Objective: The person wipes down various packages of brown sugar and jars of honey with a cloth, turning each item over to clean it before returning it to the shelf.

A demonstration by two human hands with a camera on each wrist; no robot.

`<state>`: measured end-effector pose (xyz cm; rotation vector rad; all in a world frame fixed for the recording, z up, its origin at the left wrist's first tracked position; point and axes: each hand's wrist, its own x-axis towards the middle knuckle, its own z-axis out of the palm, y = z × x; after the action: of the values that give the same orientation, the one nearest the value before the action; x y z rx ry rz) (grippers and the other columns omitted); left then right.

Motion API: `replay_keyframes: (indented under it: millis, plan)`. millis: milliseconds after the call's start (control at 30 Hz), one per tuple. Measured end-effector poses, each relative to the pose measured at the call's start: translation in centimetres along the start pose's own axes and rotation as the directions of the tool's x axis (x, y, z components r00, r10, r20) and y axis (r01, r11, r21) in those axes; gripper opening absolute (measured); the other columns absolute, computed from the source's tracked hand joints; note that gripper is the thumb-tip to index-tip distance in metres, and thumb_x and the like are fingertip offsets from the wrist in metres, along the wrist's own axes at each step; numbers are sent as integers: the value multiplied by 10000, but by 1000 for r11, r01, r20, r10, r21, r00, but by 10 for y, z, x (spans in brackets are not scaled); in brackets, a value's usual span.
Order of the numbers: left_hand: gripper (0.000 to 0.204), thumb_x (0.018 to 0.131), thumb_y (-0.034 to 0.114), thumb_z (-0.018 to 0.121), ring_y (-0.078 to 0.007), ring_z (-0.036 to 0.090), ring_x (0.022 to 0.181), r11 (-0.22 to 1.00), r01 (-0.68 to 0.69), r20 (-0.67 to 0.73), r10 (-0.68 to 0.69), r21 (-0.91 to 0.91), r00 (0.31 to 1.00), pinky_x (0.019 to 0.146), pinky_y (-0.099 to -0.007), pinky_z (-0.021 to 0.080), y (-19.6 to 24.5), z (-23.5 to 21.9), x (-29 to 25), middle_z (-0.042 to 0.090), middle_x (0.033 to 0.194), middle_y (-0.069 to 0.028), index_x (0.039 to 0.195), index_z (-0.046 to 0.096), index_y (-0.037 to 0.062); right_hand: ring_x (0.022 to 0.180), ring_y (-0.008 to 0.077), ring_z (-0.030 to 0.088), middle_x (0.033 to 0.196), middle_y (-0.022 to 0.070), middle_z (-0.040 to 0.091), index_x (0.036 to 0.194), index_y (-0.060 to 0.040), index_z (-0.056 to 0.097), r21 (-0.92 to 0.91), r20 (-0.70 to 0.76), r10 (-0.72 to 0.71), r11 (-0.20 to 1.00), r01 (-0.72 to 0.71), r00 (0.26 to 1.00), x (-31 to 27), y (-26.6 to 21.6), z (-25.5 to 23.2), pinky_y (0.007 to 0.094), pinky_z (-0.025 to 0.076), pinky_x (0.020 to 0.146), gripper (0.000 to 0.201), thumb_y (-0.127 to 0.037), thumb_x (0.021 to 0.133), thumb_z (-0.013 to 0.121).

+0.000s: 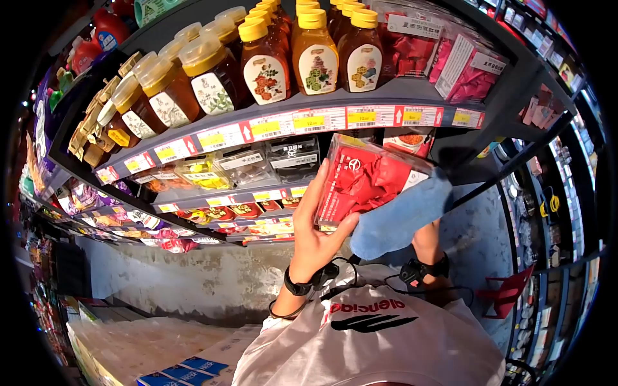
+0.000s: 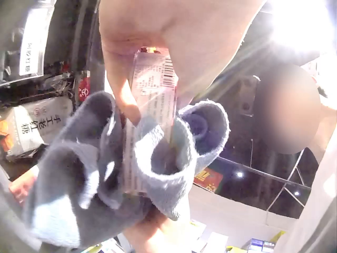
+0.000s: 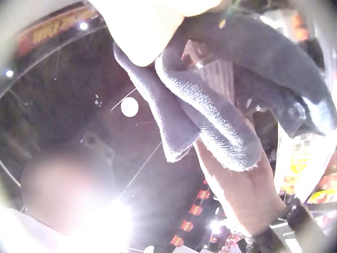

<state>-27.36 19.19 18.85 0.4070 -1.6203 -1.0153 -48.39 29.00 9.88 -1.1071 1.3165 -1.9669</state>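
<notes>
A clear box of red-wrapped pieces is gripped by my left hand, the thumb on its near edge and the fingers along its left side. In the left wrist view, the narrow labelled side of the box stands between thumb and fingers. My right hand holds a folded blue cloth against the lower right side of the box; the cloth hides most of its fingers. The right wrist view shows the cloth hanging in folds under that hand.
Honey bottles and pink packs stand on the upper shelf, above a strip of price labels. Bagged goods fill the shelf below. A red stool is on the floor at right, and blue boxes lie at bottom left.
</notes>
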Motion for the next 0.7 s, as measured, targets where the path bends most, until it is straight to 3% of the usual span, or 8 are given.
replay_keyframes:
  millis: [133,200,267,300,400,533,600,700]
  plan:
    - [787,717,86,793,-224,617,1017,997,-12,108,5,70,994,913,-334,474,2,-24,-4,630,1132,-171,1420,455,-18,957,160,632,1255,119,580,1137,21,613,-326,240,-190,908,264,952,50,-89,37,289,506,845,296,-198,950,545]
    - [765,719,92,796,-221,590,880,994,-40,129,27,104,991,834,-331,485,3,-43,-3,620,1018,-141,1407,477,-10,983,198,656,1210,105,633,1175,20,610,-312,366,131,950,-11,921,49,-97,35,312,519,845,437,-204,817,722]
    - [734,731,90,792,-241,563,824,991,-53,441,-5,119,897,789,-339,475,4,-59,-3,600,958,-124,1399,498,8,1054,236,637,1218,149,626,1293,15,549,-377,726,134,898,228,674,58,-94,22,339,488,914,679,-152,684,798]
    - [715,739,96,789,-264,558,826,992,-9,543,-63,128,837,784,-351,466,7,-61,-5,592,938,-120,1397,515,43,1163,269,591,1252,188,604,1388,17,462,-564,750,362,787,250,553,59,-101,30,361,432,997,864,-116,605,805]
    - [757,717,104,805,-282,581,847,979,48,573,-155,197,805,827,-385,480,10,-70,-7,603,953,-133,1412,506,79,1224,249,534,1299,180,572,1416,22,414,-401,797,288,909,109,530,55,-81,45,356,379,1050,916,-92,594,800]
    - [852,720,59,812,-216,638,912,985,57,381,-117,163,917,827,-352,506,5,-74,-19,618,1055,-110,1467,403,51,1212,231,544,1303,118,575,1335,10,492,-110,548,-40,987,119,836,28,-4,29,354,387,1059,649,-25,736,739]
    - [915,739,8,790,-162,629,939,925,314,73,-306,-216,949,801,-312,505,4,-62,-31,595,1109,-103,1508,297,56,1241,217,513,1330,96,548,1345,-1,478,-84,459,166,986,-143,873,26,-8,33,352,389,1060,550,-42,833,674]
    - [989,728,-43,764,-154,615,966,960,182,-150,-216,-210,965,835,-300,507,-5,-53,-41,571,1129,-85,1525,188,64,1259,190,483,1362,72,513,1375,-13,447,327,170,310,878,-350,935,12,-6,66,345,386,1063,496,-81,911,606]
